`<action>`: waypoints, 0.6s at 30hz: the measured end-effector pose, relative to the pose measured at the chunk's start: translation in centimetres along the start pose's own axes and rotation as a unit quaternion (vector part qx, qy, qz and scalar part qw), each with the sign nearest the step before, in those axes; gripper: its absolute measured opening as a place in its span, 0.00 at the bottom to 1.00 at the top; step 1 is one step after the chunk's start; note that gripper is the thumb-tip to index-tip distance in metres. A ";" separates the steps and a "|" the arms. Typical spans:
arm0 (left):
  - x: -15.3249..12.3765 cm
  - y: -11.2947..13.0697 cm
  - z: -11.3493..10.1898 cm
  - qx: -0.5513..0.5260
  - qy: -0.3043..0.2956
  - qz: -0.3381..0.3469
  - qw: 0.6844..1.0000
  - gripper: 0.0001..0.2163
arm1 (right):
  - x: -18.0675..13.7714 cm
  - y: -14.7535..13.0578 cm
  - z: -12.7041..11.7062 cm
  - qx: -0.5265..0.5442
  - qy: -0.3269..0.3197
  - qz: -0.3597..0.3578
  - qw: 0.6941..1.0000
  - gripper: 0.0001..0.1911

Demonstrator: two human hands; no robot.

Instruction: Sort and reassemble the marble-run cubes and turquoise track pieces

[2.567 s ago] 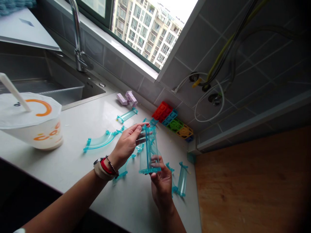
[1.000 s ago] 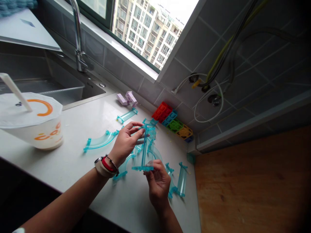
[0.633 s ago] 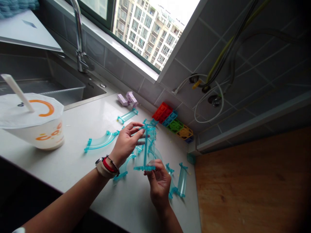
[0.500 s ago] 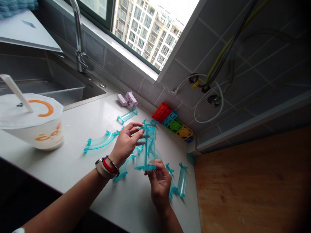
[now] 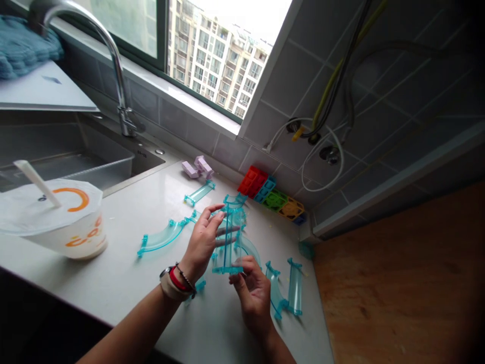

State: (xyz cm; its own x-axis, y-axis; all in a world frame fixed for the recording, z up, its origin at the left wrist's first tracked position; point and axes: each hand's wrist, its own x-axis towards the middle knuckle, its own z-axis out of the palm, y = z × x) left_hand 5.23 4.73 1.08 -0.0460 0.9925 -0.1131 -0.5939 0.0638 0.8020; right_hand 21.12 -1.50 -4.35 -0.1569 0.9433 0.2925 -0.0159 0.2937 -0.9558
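Between my hands is a translucent teal toy track piece (image 5: 228, 255), straight with raised edges, held up over the counter. My left hand (image 5: 202, 241) grips its left side near the far end; some fingers show through the clear plastic behind it. At the near end, my right hand (image 5: 253, 293) pinches the piece between thumb and fingers. More teal pieces lie around: a curved track piece (image 5: 162, 237) to the left, a short straight one (image 5: 200, 193) farther back, and a curved one (image 5: 275, 288) beside a straight one (image 5: 295, 288) at right. Others behind my hands are partly hidden.
A lidded drink cup (image 5: 71, 240) with a straw stands at left near the sink (image 5: 102, 146) and faucet (image 5: 123, 96). Lilac blocks (image 5: 202, 168) and a row of coloured blocks (image 5: 278, 197) sit along the wall. A wooden panel (image 5: 379, 283) borders the counter (image 5: 129, 283) at right.
The view has shifted slightly, so most things sit lower in it. My left fingers have spread farther across behind the track piece; both hands still hold it.
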 end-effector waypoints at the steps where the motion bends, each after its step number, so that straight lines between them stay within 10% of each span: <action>1: -0.2 -0.1 0.2 -0.005 -0.005 -0.018 1.000 0.22 | 0.1 0.1 0.0 -0.002 0.002 -0.003 1.000 0.06; 7: -0.9 -0.6 1.0 0.029 -0.026 -0.064 0.997 0.37 | 0.3 0.5 0.1 -0.017 0.013 -0.012 1.000 0.06; 18: -1.5 -0.1 1.2 0.034 -0.032 -0.046 0.998 0.34 | 0.3 -0.7 0.4 -0.047 0.024 -0.012 0.998 0.05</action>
State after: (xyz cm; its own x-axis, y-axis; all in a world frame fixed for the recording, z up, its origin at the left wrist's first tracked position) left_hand 6.31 3.40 1.86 0.0586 0.9866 -0.1520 -0.5374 0.1595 0.8281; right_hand 20.67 -1.50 -3.63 -0.1094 0.9414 0.3192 0.0749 0.3280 -0.9417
